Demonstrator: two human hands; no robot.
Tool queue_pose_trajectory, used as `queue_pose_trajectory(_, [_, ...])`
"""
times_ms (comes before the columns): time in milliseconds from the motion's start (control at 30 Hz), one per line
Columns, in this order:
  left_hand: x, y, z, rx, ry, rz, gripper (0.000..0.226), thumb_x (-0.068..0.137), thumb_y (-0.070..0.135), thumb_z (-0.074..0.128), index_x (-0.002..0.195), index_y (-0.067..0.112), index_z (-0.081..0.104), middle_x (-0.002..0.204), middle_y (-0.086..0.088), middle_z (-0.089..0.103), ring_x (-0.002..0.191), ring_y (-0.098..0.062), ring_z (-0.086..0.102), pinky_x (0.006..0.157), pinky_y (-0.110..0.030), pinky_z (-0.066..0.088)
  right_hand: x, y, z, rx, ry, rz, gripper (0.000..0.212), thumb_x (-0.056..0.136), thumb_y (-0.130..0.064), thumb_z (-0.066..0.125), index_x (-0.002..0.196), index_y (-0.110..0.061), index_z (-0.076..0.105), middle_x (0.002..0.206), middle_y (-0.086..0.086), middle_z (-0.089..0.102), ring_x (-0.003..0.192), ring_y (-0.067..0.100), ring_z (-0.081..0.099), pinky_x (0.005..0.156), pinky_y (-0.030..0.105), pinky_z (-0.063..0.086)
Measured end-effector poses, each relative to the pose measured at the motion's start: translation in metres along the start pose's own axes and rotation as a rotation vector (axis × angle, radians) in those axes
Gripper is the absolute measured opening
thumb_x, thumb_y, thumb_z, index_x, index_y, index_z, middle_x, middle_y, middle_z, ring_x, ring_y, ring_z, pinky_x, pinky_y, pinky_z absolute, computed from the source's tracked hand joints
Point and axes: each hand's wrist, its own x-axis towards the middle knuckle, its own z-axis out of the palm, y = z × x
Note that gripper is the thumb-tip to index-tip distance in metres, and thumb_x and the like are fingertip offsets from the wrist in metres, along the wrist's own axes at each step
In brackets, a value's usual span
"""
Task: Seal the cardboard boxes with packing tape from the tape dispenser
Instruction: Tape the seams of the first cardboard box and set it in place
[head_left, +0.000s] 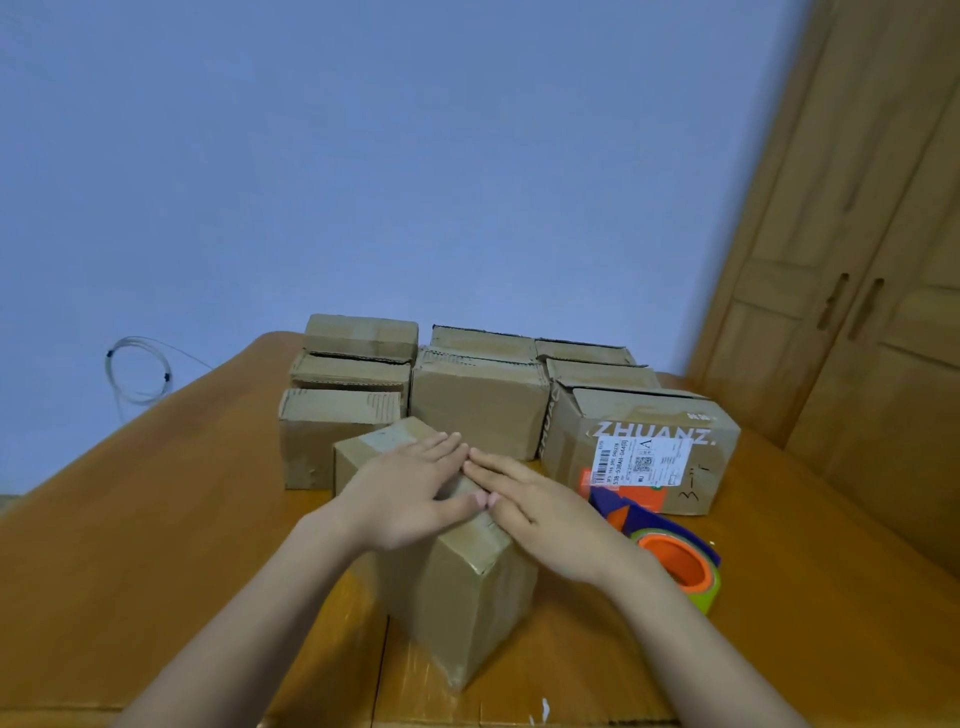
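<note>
Head view: "ZHUANZ." is printed in white on the labelled box (641, 447), above a barcode sticker. Nearest, a plain brown cardboard box (457, 582) stands on the wooden table (130, 545). Left hand (410, 493) and right hand (545, 514) press flat on its top, fingers straight, gripping nothing. The orange-and-purple dispenser (670, 551) lies just right.

left hand (410, 488) flat, fingers straight, right hand (540, 512) flat too, fingertips meeting, both forearms angled inward
</note>
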Motion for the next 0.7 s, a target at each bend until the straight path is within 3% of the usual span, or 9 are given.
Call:
queue_pose_trajectory(100, [0.006, -0.003, 0.000, -0.122, -0.005, 0.143, 0.101, 0.068, 0.082, 0.018, 0.152, 0.027, 0.022, 0.159, 0.011, 0.014, 0.145, 0.001, 0.009, 0.115, -0.019, 0.008, -0.017, -0.012, 0.000, -0.085, 0.087, 0.032, 0.046, 0.103, -0.032, 0.033, 0.148, -0.022, 0.034, 0.155, -0.011, 0.025, 0.138, 0.004, 0.027, 0.105, 0.016, 0.027])
queue_pose_trajectory(233, [0.018, -0.002, -0.002, -0.286, -0.040, 0.263, 0.085, 0.072, 0.070, 0.048, 0.145, 0.028, 0.039, 0.154, 0.017, 0.028, 0.140, 0.008, 0.020, 0.119, -0.026, 0.015, -0.035, -0.028, -0.003, -0.260, 0.147, 0.104, 0.059, 0.092, -0.044, 0.021, 0.138, -0.017, 0.046, 0.134, -0.002, 0.041, 0.119, 0.018, 0.047, 0.089, 0.031, 0.045])
queue_pose_trajectory(300, [0.022, 0.002, -0.003, -0.391, -0.078, 0.320, 0.081, 0.069, 0.062, 0.057, 0.141, 0.026, 0.046, 0.150, 0.018, 0.035, 0.138, 0.008, 0.026, 0.119, -0.027, 0.017, -0.042, -0.036, -0.004, -0.386, 0.143, 0.130, 0.071, 0.080, -0.049, 0.011, 0.128, -0.016, 0.052, 0.126, 0.002, 0.045, 0.108, 0.023, 0.053, 0.076, 0.033, 0.043])
queue_pose_trajectory(400, [0.029, 0.006, 0.000, -0.506, -0.110, 0.393, 0.070, 0.067, 0.044, 0.066, 0.133, 0.021, 0.058, 0.145, 0.014, 0.046, 0.135, 0.007, 0.033, 0.118, -0.029, 0.021, -0.047, -0.047, -0.008, -0.489, 0.176, 0.120, 0.068, 0.078, -0.051, 0.013, 0.110, -0.015, 0.060, 0.122, 0.007, 0.053, 0.092, 0.029, 0.061, 0.063, 0.034, 0.035])
queue_pose_trajectory(533, [0.036, 0.007, 0.000, -0.629, -0.095, 0.400, 0.045, 0.065, 0.036, 0.070, 0.109, 0.024, 0.072, 0.132, 0.013, 0.059, 0.131, 0.001, 0.043, 0.115, -0.039, 0.029, -0.047, -0.051, -0.025, -0.364, 0.144, 0.144, 0.040, 0.093, -0.044, 0.036, 0.112, -0.023, 0.064, 0.126, -0.001, 0.053, 0.102, 0.026, 0.058, 0.071, 0.033, 0.042])
queue_pose_trajectory(633, [0.036, 0.007, 0.001, -0.693, -0.093, 0.430, 0.033, 0.071, 0.033, 0.075, 0.103, 0.025, 0.074, 0.129, 0.013, 0.061, 0.128, -0.005, 0.048, 0.114, -0.043, 0.031, -0.040, -0.024, -0.045, -0.176, 0.204, 0.225, 0.030, 0.094, -0.038, 0.045, 0.089, -0.020, 0.068, 0.089, -0.003, 0.063, 0.085, 0.020, 0.058, 0.072, 0.037, 0.048])
queue_pose_trajectory(700, [0.034, 0.007, 0.001, -0.711, -0.092, 0.410, 0.038, 0.071, 0.036, 0.075, 0.108, 0.027, 0.073, 0.129, 0.016, 0.061, 0.129, -0.001, 0.046, 0.115, -0.040, 0.029, -0.032, 0.010, -0.055, -0.183, 0.269, 0.330, 0.029, 0.095, -0.034, 0.046, 0.077, -0.017, 0.062, 0.079, -0.002, 0.062, 0.078, 0.020, 0.058, 0.069, 0.037, 0.048])
